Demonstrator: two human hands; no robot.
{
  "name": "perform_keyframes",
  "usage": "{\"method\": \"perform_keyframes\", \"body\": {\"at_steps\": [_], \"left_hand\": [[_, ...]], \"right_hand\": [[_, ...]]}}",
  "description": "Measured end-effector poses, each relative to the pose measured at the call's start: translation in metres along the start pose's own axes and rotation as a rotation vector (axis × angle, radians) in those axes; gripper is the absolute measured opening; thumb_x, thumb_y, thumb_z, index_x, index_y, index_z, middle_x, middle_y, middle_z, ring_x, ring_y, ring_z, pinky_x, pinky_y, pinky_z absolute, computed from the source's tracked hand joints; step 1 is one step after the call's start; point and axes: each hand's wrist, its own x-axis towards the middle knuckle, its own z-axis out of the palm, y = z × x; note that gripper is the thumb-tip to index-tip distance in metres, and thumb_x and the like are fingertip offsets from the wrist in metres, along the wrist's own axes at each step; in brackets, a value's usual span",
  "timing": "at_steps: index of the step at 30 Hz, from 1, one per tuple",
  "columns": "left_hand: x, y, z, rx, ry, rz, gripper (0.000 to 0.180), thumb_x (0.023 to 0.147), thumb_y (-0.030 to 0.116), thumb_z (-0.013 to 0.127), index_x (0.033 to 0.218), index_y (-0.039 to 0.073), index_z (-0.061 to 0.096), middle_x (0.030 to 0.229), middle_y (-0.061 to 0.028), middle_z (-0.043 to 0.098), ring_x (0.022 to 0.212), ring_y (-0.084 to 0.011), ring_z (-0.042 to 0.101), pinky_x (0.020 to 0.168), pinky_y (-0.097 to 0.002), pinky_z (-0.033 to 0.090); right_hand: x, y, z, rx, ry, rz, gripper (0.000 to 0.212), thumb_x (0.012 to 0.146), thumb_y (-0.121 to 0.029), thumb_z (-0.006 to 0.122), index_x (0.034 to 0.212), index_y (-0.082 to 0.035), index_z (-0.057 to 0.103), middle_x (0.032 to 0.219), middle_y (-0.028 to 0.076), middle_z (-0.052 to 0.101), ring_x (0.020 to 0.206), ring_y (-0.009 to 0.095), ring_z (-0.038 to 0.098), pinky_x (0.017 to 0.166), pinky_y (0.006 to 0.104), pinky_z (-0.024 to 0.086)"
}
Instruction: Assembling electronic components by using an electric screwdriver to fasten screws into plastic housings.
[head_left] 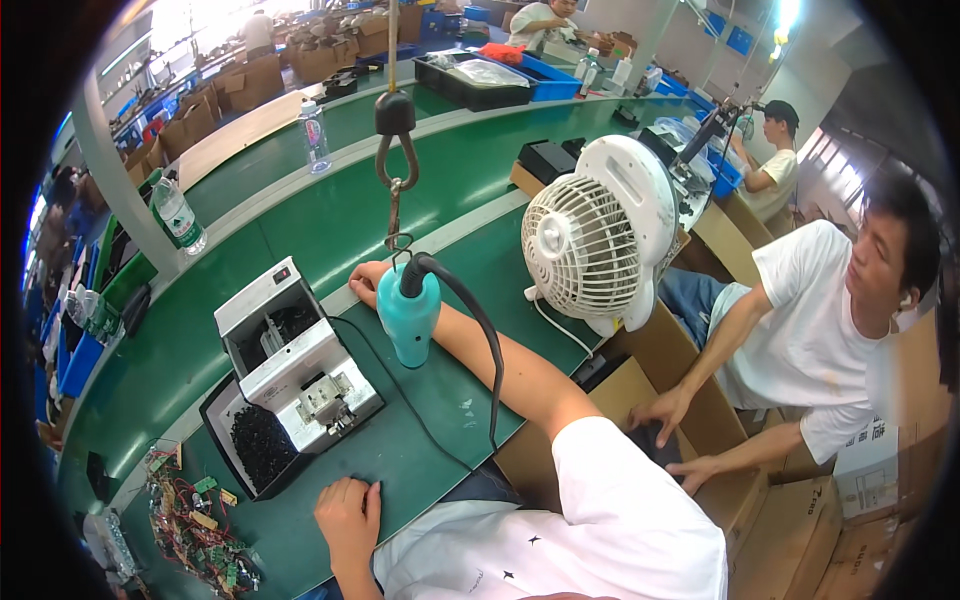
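Observation:
My left hand [348, 520] rests at the near edge of the green bench [425, 440]. Its fingers are curled under with nothing showing in them, and the thumb lies alongside. Across the bench stretches my right arm; my right hand [370, 281] lies near the far edge, fingers loosely bent and holding nothing visible. A teal electric screwdriver [411, 320] hangs from a hook in front of that forearm, covering part of it. Left of it stands a white and grey bench machine [310, 370] with a metal fixture on its front. Its tray [225, 430] holds black bits.
Tangled wires with small circuit boards [195, 515] lie at the near left. A white fan [600, 230] stands at the right. Beyond runs a green conveyor [260, 230] with plastic bottles [313, 140] along it. A co-worker [800, 320] reaches into a cardboard box beside me.

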Motion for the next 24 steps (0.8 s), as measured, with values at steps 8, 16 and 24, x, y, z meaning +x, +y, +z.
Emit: {"method": "perform_keyframes", "body": {"at_steps": [8, 16, 24], "left_hand": [[0.001, 0.001, 0.000, -0.006, 0.008, 0.002, 0.019, 0.073, 0.006, 0.064, 0.064, 0.005, 0.048, 0.060, -0.0060, 0.045, 0.053, -0.0241, 0.039, 0.055, -0.0334, 0.035], [-0.001, 0.000, -0.001, 0.009, -0.030, -0.020, 0.018, 0.073, 0.006, 0.065, 0.065, 0.005, 0.049, 0.062, -0.0063, 0.047, 0.054, -0.0246, 0.041, 0.057, -0.0337, 0.037], [0.001, 0.003, -0.004, 0.024, -0.059, -0.033, 0.016, 0.074, 0.010, 0.066, 0.067, 0.006, 0.052, 0.066, -0.0072, 0.052, 0.058, -0.0260, 0.046, 0.060, -0.0340, 0.040]], "right_hand": [[0.003, 0.009, 0.007, 0.077, 0.016, -0.052, 0.029, 0.075, -0.035, 0.057, 0.078, -0.007, 0.057, 0.075, 0.013, 0.063, 0.065, 0.036, 0.058, 0.059, 0.0418, 0.043], [0.005, 0.006, 0.008, 0.039, 0.004, -0.022, 0.023, 0.078, -0.029, 0.057, 0.080, -0.006, 0.059, 0.072, 0.011, 0.062, 0.063, 0.031, 0.056, 0.058, 0.0385, 0.044], [0.002, -0.005, -0.006, -0.011, 0.007, -0.049, 0.013, 0.086, -0.014, 0.056, 0.087, -0.003, 0.065, 0.067, 0.004, 0.060, 0.060, 0.015, 0.052, 0.058, 0.0281, 0.045]]}}
